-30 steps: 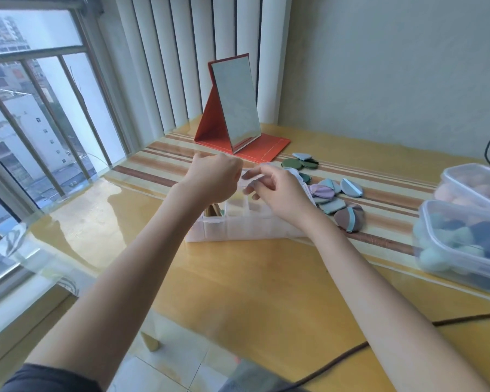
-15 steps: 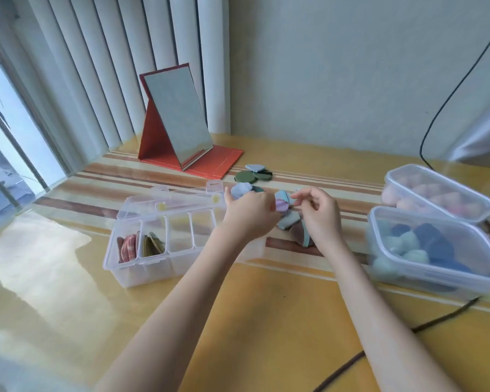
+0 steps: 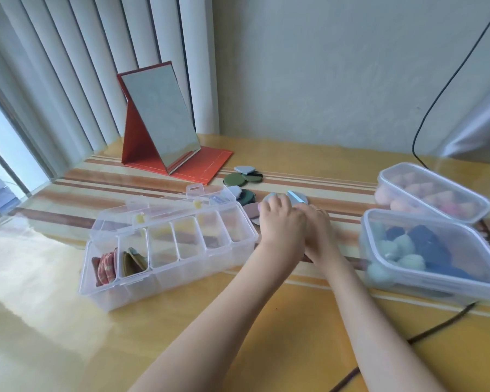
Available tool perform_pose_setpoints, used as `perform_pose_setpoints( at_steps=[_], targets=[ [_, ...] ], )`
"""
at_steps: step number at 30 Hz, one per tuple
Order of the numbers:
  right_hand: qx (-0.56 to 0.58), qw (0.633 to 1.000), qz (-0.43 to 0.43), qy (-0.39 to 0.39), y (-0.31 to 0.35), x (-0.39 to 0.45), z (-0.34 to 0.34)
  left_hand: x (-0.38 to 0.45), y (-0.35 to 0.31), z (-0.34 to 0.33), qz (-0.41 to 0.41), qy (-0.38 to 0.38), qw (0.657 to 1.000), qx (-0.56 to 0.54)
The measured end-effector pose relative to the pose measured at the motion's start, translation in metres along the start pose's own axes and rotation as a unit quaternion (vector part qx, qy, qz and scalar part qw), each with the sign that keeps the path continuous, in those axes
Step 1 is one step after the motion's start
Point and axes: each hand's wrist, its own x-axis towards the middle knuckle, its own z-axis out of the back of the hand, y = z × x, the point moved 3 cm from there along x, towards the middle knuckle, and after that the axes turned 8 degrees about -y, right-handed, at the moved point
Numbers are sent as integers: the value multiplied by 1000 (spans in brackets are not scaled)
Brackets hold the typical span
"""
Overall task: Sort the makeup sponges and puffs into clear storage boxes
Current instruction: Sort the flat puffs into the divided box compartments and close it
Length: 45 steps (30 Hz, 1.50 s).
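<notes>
Reaching over the loose puffs (image 3: 245, 176) at one o'clock from the divided box (image 3: 164, 244), your left hand (image 3: 280, 224) and right hand (image 3: 318, 233) touch, finger state untellable.

- One view only, worn on the person's head, looking forward and down over the worktop (image 3: 68, 321).
- It faces the far wall; the divided clear box (image 3: 164, 244) lies left of centre, near the lens.
- Both forearms reach in from the bottom edge, and the hands (image 3: 283, 222) sit just right of that box.
- Beyond the box stands a folding mirror (image 3: 159, 120), farther off; wide-angle bending shows at the edges.
</notes>
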Motion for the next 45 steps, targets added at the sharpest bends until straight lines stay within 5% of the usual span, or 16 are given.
perform_pose_setpoints(
  at_steps=[5, 13, 19, 28, 33, 42, 45],
  targets=[
    [95, 994, -59, -1, -4, 0, -1, -7, -10, -25, 12, -7, 999, -35],
    [129, 986, -101, -24, -8, 2, 0, -13, -1, -38, 28, -161, 982, -95],
    [112, 988, -98, -32, -3, 2, 3, -14, 3, -38, 52, -301, 937, -172],
    [139, 987, -76, -30, 5, 0, 4, -10, 4, -39, 80, -164, 961, -206],
    [120, 991, -55, -27, 5, -1, 3, -14, 13, -41, 107, -222, 924, -293],
    [80, 990, -22, -115, 20, 19, 10, -9, 39, -41, 195, -164, 866, -430],
    [101, 992, -13, -78, 37, 44, 4, -7, 46, -39, 237, -151, 842, -461]
  ],
)
